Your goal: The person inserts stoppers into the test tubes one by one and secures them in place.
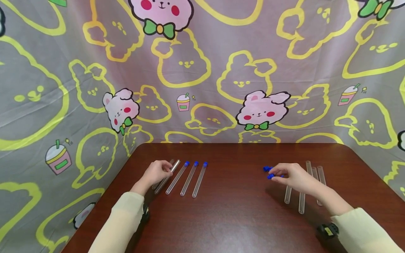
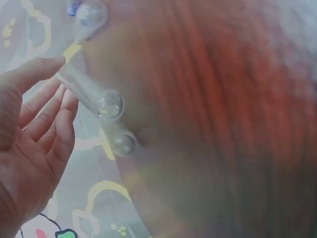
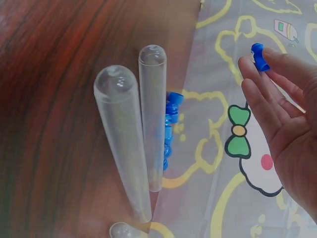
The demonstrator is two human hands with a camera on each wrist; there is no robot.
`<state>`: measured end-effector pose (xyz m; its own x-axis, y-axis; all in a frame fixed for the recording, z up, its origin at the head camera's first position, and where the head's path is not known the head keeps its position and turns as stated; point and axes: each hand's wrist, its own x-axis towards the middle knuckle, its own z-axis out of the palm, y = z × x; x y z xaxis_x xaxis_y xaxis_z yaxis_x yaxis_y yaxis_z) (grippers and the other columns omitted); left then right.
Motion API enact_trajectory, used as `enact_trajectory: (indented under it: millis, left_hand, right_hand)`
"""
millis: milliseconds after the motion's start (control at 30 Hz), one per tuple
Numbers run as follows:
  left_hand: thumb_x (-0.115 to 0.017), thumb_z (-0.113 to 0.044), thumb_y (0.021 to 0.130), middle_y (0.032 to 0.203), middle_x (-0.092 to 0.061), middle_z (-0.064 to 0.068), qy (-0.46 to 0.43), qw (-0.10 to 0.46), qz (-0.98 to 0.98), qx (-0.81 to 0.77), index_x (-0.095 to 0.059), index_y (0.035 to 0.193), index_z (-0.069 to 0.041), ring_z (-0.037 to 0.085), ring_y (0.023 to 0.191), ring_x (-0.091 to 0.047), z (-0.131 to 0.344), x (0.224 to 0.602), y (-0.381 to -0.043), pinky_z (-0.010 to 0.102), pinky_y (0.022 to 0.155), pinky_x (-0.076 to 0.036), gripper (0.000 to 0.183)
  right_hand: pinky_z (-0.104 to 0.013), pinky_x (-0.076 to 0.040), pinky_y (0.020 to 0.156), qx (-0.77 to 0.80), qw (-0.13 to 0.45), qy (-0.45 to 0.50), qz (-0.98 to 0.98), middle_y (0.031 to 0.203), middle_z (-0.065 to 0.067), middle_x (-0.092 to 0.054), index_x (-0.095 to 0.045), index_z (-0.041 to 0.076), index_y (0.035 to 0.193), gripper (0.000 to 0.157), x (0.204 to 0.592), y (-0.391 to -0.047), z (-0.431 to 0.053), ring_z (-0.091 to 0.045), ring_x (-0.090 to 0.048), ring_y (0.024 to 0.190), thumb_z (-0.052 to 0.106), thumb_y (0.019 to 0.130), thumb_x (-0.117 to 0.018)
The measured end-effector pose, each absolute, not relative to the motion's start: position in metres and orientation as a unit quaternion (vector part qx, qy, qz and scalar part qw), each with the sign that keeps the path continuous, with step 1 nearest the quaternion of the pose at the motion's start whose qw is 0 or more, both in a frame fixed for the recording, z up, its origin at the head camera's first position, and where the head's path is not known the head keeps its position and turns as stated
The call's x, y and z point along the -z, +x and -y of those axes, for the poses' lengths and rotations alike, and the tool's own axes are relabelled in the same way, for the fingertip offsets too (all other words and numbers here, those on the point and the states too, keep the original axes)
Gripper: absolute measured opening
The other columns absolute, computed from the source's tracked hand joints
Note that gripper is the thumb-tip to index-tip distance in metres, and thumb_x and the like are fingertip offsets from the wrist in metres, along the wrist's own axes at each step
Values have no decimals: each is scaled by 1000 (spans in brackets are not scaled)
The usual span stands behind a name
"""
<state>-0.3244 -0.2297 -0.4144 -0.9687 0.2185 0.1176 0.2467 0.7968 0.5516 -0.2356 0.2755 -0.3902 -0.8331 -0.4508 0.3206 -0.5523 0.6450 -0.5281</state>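
the held tube point(image 1: 176, 164), clear and slanted, was over the left side of the table point(image 1: 234, 211), pinched narrowly between thumb and fingertips of the left hand point(image 1: 157, 172); whether it touched the wood could not be told. the right hand point(image 1: 292, 176) pinched a blue cap point(image 3: 259, 58) just beside more blue caps point(image 3: 169, 131). three blue-capped tubes point(image 1: 190, 179) lay right of the held tube, loose clear tubes point(image 1: 302, 203) around the right hand, and a cartoon-printed cloth point(image 1: 209, 95) hung behind.
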Motion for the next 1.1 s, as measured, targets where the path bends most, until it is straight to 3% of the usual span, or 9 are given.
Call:
enact_trajectory:
  millis: [367,733,967,1100]
  left_hand:
    - [-78,-9,82,83,-66,-3,-149,77,925,341,-72,102,-8,16,73,-56,215,394,-310,31,64,-46,21]
    - [-78,-4,80,82,-66,-3,-216,89,895,381,-73,101,-4,14,74,-62,183,383,-296,30,65,-49,22]
    - [-74,4,80,86,-64,5,-278,80,856,428,-71,100,-1,18,76,-64,158,376,-285,31,67,-52,21]
    - [-73,3,81,87,-65,2,-297,75,846,436,-70,101,-3,17,75,-65,144,372,-280,31,64,-52,21]
  right_hand:
    - [-28,-55,66,-329,90,287,895,87,8,-69,-71,8,101,18,381,-235,-271,-6,-63,77,9,83,-77]
    - [-28,-52,52,-356,67,300,882,85,4,-70,-69,6,103,19,365,-235,-260,-9,-63,66,11,86,-74]
    - [-27,-52,59,-340,98,323,878,85,9,-70,-70,6,103,18,360,-235,-251,-8,-65,72,8,85,-75]
    - [-27,-52,61,-338,114,331,874,86,11,-69,-70,8,104,19,355,-235,-247,-5,-63,73,9,85,-75]
